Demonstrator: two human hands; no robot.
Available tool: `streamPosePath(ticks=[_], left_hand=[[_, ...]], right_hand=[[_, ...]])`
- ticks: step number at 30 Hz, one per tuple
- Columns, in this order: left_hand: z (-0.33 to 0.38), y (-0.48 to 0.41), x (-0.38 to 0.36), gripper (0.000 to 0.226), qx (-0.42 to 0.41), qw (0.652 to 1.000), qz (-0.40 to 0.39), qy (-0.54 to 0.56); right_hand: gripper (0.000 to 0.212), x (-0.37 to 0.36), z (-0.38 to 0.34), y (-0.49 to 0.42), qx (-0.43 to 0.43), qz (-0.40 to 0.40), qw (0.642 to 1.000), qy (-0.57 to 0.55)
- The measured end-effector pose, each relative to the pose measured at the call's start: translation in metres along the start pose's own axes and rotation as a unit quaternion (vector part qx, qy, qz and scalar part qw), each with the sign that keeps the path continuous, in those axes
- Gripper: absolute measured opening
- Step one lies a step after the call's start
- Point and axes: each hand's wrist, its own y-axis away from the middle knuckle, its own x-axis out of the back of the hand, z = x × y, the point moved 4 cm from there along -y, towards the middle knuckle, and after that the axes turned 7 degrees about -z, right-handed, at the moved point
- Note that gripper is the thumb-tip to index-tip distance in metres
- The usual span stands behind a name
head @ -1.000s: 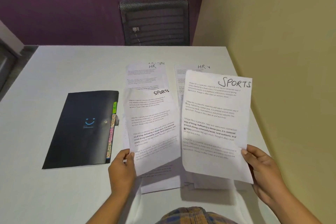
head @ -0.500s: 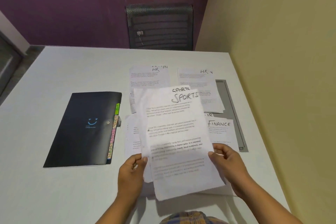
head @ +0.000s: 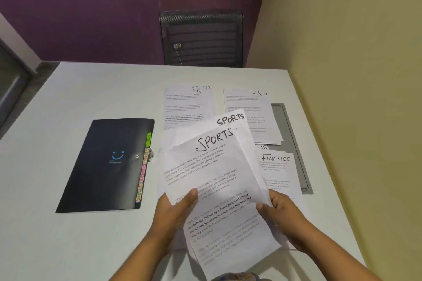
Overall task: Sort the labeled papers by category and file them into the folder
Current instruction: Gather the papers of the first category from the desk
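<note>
Both hands are on the paper here. The left hand (head: 175, 210) pinches the front sports sheet (head: 219, 180) with its thumb on top, and the right hand (head: 283, 217) grips the opposite edge. The back sports sheet (head: 235, 121) fans out behind it. The pair is held tilted, just right of the black folder (head: 107, 166), which lies closed on the counter (head: 68, 246). Farther right of the folder lies a finance sheet (head: 276, 166), and two HR piles (head: 187, 107) lie beyond and to its right.

Two overlapped SPORTS sheets (head: 217, 166) tilt beside black folder (head: 102, 166) (closed).
</note>
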Motion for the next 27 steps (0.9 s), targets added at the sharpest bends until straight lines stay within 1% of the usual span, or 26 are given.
streamPosePath(ticks=[2, 5, 7, 9, 11, 15, 18, 19, 20, 21, 22, 23, 25, 27], left_hand=[[0.011, -0.007, -0.003, 0.046, -0.021, 1.0, -0.016, -0.003], [0.023, -0.015, -0.008, 0.03, -0.04, 0.998, 0.041, -0.036], [0.026, -0.017, -0.013, 0.027, -0.052, 0.996, 0.064, -0.047], [0.033, -0.018, -0.019, 0.024, -0.071, 0.993, 0.079, -0.048], [0.042, -0.015, -0.023, 0.02, -0.105, 0.989, 0.088, -0.058], [0.065, -0.005, -0.022, 0.032, -0.202, 0.965, 0.094, -0.141], [0.07, 0.0, -0.024, 0.058, -0.221, 0.95, 0.068, -0.21], [0.066, -0.001, -0.022, 0.06, -0.22, 0.948, 0.063, -0.221], [0.06, -0.003, -0.019, 0.055, -0.222, 0.945, 0.057, -0.235], [0.058, -0.003, -0.018, 0.044, -0.233, 0.936, 0.054, -0.258], [0.053, -0.005, -0.016, 0.028, -0.238, 0.931, 0.046, -0.274], [0.048, -0.007, -0.014, 0.02, -0.234, 0.931, 0.037, -0.277], [0.042, -0.011, -0.011, 0.025, -0.227, 0.938, 0.018, -0.262], [0.039, -0.016, -0.009, 0.019, -0.223, 0.942, 0.008, -0.25]], right_hand=[[0.03, 0.003, -0.004, -0.002, 0.015, -0.021, 0.999, 0.024], [0.025, 0.006, -0.011, -0.009, 0.047, -0.015, 0.997, 0.06], [0.026, 0.003, -0.021, -0.012, 0.071, -0.008, 0.995, 0.074], [0.026, 0.002, -0.03, -0.014, 0.095, 0.012, 0.991, 0.091], [0.022, 0.006, -0.038, -0.014, 0.119, 0.052, 0.987, 0.09], [0.027, 0.006, -0.051, -0.007, 0.179, 0.105, 0.973, 0.098], [0.025, 0.003, -0.051, -0.005, 0.223, 0.125, 0.953, 0.162], [0.02, 0.002, -0.048, -0.007, 0.229, 0.136, 0.945, 0.189], [0.011, 0.001, -0.045, -0.008, 0.238, 0.145, 0.94, 0.198], [0.01, 0.001, -0.041, -0.01, 0.246, 0.146, 0.937, 0.201], [0.017, 0.001, -0.038, -0.013, 0.256, 0.143, 0.935, 0.201], [0.02, 0.001, -0.033, -0.017, 0.251, 0.133, 0.938, 0.199], [0.019, 0.001, -0.027, -0.023, 0.236, 0.108, 0.946, 0.194], [0.02, 0.001, -0.025, -0.028, 0.236, 0.099, 0.946, 0.197]])
